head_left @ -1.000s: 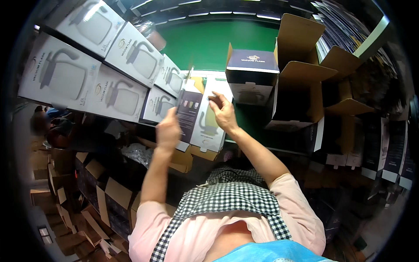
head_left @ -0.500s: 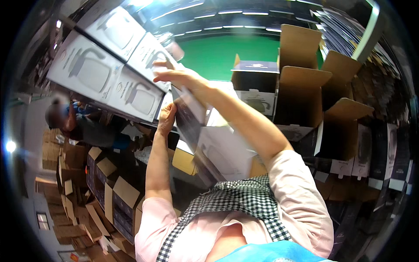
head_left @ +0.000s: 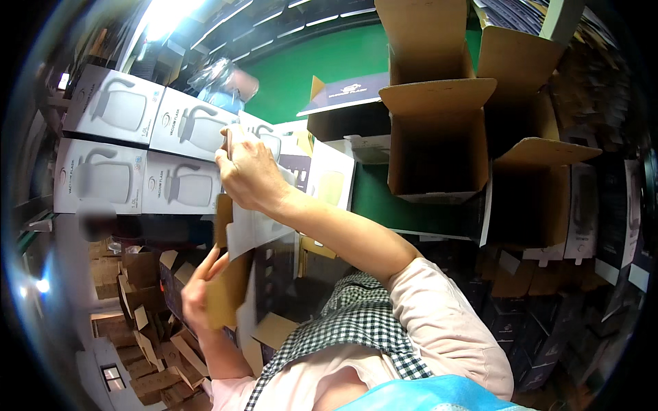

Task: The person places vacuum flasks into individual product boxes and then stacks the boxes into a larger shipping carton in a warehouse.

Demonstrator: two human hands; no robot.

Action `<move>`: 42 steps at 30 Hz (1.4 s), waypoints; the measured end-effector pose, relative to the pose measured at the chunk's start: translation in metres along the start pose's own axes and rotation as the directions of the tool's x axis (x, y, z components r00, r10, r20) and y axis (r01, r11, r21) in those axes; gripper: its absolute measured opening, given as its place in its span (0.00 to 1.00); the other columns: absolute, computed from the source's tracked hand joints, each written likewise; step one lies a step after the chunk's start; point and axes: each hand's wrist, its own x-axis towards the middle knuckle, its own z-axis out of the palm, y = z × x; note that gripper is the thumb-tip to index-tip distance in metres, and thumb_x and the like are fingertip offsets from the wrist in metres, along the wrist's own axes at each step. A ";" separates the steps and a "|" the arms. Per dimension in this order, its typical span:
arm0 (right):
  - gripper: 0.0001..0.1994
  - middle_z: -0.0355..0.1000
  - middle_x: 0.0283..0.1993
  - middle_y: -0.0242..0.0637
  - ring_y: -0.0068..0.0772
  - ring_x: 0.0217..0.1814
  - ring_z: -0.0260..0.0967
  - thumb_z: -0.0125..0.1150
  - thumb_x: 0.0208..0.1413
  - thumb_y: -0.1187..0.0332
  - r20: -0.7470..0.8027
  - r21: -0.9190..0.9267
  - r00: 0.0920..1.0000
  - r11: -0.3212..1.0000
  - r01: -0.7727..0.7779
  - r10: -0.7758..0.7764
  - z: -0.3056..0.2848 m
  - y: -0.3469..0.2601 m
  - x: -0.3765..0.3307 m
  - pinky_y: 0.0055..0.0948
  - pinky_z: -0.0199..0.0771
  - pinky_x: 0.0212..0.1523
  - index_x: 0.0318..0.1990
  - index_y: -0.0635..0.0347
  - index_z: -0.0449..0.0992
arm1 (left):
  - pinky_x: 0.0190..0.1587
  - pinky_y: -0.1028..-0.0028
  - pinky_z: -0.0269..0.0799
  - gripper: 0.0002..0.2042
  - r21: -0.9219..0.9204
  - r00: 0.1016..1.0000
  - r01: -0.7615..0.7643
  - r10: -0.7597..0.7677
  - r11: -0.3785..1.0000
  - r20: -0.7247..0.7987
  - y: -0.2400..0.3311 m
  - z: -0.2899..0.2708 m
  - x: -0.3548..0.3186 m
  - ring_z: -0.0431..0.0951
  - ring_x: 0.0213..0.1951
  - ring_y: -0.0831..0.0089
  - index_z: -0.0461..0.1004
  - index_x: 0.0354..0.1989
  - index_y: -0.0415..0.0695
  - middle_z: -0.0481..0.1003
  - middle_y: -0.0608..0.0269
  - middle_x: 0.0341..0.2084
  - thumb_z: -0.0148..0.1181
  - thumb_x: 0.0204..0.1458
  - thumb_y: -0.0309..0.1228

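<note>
My right hand (head_left: 250, 171): centre-left of the frame, fingers pinched on the top edge of the flat, unfolded white-and-brown cardboard carton (head_left: 243, 233).
My left hand (head_left: 199, 291): lower left, fingers closed around the carton's brown lower flap.
Flat carton: left of centre between my two hands, long axis running up and down the frame, top leaning slightly left; printed side faces away from me.
White boxes with grey jug pictures (head_left: 147, 147): upper left, stacked in two rows, rectangular, just behind the carton.
Open brown cardboard boxes (head_left: 439, 130): upper right, flaps spread, mouths toward me.
Dark flat lid with pale emblem (head_left: 343, 92): top centre, tilted.
Green surface (head_left: 322, 58): top centre, behind the boxes.
Small brown cartons (head_left: 151, 335): lower left, heaped.
</note>
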 end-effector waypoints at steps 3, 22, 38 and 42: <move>0.18 0.71 0.37 0.62 0.64 0.43 0.71 0.50 0.58 0.69 0.066 -0.011 0.982 0.984 0.179 -0.178 -0.009 -0.017 -0.015 0.50 0.68 0.49 0.50 0.75 0.68 | 0.52 0.67 0.74 0.26 0.175 0.978 -0.027 0.063 0.984 -0.200 0.029 -0.012 -0.007 0.80 0.44 0.61 0.77 0.46 0.26 0.79 0.43 0.41 0.43 0.59 0.41; 0.50 0.54 0.71 0.58 0.56 0.73 0.52 0.66 0.52 0.42 0.689 -0.387 0.716 0.779 0.493 -0.111 0.008 -0.048 -0.041 0.44 0.54 0.70 0.74 0.55 0.45 | 0.58 0.67 0.68 0.31 -0.623 0.979 0.009 -0.134 0.782 -0.154 -0.031 -0.014 0.017 0.71 0.56 0.69 0.54 0.69 0.39 0.67 0.58 0.58 0.50 0.65 0.47; 0.58 0.38 0.77 0.56 0.59 0.80 0.26 0.57 0.39 0.23 0.860 -0.236 0.510 0.874 0.424 -0.015 0.044 0.125 -0.065 0.59 0.20 0.74 0.72 0.53 0.51 | 0.54 0.69 0.66 0.26 -0.086 0.801 -0.059 -0.004 0.995 -0.599 -0.163 -0.023 0.037 0.74 0.49 0.66 0.69 0.55 0.31 0.76 0.51 0.47 0.42 0.68 0.46; 0.56 0.35 0.77 0.60 0.63 0.79 0.21 0.55 0.42 0.24 0.880 -0.263 0.474 0.825 0.501 -0.007 0.046 0.119 -0.070 0.62 0.17 0.73 0.72 0.54 0.51 | 0.49 0.71 0.68 0.25 -0.237 0.726 0.043 -0.193 0.971 -0.660 -0.158 -0.028 0.047 0.75 0.42 0.70 0.71 0.49 0.30 0.76 0.55 0.41 0.44 0.68 0.47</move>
